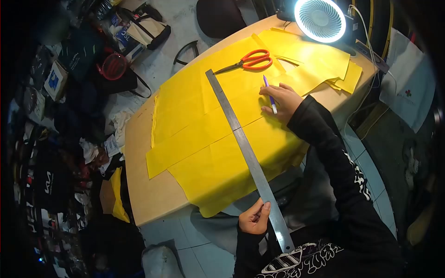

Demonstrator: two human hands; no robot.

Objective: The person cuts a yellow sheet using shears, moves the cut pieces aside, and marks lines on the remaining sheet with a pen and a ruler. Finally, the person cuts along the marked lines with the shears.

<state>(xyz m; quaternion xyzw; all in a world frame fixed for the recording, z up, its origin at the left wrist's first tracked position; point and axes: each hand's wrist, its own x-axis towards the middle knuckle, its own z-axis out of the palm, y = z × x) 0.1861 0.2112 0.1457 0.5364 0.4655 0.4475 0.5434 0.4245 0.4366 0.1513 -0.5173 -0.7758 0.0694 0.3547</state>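
Note:
Yellow fabric (194, 116) covers much of the table in large flat pieces, some edges hanging over the near side. A long metal ruler (245, 148) lies slantwise across it, its lower end reaching past the table edge toward my body. My left hand (255, 217) pinches the ruler near that lower end, thumb on top. Over the fabric, right of the ruler, my right hand (283, 103) holds a purple and white pen (270, 94) between its fingers. Scissors (252, 61) with orange-red handles lie on the fabric beyond, blades touching or very near the ruler's far end.
A lit round fan (320, 21) stands at the table's far right corner, with white cables (371, 51) trailing down. Folded yellow pieces (345, 78) lie beside it. Bare wooden tabletop (139, 185) shows at left. Bags and clutter (148, 28) fill the floor to the left.

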